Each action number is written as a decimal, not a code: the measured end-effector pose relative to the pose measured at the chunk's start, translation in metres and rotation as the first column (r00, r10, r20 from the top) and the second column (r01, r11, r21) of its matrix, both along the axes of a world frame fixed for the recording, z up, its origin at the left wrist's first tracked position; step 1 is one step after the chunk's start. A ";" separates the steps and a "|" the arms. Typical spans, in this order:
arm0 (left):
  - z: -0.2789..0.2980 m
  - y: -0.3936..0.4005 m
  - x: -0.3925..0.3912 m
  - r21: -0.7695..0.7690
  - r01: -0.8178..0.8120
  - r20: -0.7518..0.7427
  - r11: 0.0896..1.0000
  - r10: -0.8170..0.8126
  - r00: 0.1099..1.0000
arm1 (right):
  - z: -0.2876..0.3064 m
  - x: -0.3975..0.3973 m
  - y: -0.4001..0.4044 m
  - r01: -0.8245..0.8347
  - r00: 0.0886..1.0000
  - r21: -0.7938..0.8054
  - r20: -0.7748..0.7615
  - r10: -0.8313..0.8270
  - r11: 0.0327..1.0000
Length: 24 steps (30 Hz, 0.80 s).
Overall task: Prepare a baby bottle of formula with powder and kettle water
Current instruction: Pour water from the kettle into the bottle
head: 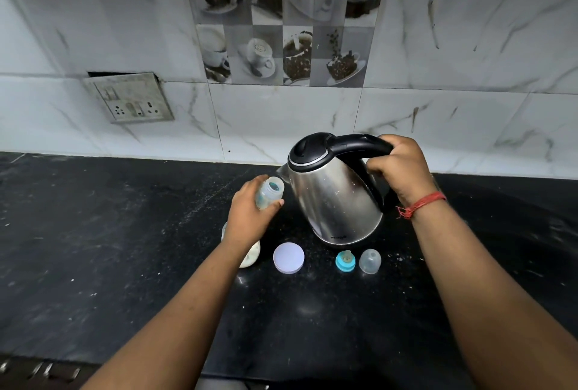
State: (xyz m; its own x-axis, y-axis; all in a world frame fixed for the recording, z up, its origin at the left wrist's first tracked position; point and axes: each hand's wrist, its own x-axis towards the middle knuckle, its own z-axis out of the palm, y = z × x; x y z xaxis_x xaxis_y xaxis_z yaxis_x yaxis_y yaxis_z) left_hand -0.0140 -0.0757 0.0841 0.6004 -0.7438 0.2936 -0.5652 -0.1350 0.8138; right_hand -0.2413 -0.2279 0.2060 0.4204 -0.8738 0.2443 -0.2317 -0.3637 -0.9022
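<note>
My left hand (250, 211) grips a clear baby bottle (269, 191), tilted with its open mouth toward the kettle's spout. My right hand (398, 167) holds the black handle of a steel kettle (334, 199), which leans left with its spout just beside the bottle's rim. Its lid is down. No water stream is visible. On the black counter (125, 233) in front lie a white round lid (288, 257), a blue teat ring (345, 260) and a clear dome cap (370, 260). A jar of pale powder (251, 256) is partly hidden under my left wrist.
A marble-tiled wall rises close behind the kettle, with a switch and socket plate (131, 98) at the left. The counter's front edge runs along the bottom of the view, with drawer handles (40, 369) at the lower left.
</note>
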 end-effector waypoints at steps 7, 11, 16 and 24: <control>0.008 0.020 -0.001 -0.006 -0.020 0.039 1.000 0.020 0.999 | 0.014 0.008 0.020 -0.017 0.998 -0.031 -0.068 0.015 0.999; 0.009 0.032 -0.001 -0.002 -0.031 0.060 1.000 0.031 0.998 | 0.017 0.010 0.028 -0.001 0.993 -0.058 -0.117 -0.006 0.998; 0.007 0.042 -0.002 0.009 -0.040 0.066 0.999 0.039 0.997 | 0.022 0.008 0.038 -0.008 0.981 -0.095 -0.196 -0.011 0.995; 0.003 0.047 -0.005 0.024 -0.020 0.074 1.000 0.018 0.997 | 0.030 0.003 0.047 0.009 0.958 -0.151 -0.282 -0.052 0.988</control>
State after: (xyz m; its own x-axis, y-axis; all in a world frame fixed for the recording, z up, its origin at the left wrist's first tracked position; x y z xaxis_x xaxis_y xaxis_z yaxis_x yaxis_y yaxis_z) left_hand -0.0185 -0.0289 0.0875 0.5922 -0.7400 0.3189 -0.6204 -0.1662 0.7664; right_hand -0.2379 -0.1806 0.2357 0.4651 -0.8507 0.2451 -0.4837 -0.4761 -0.7344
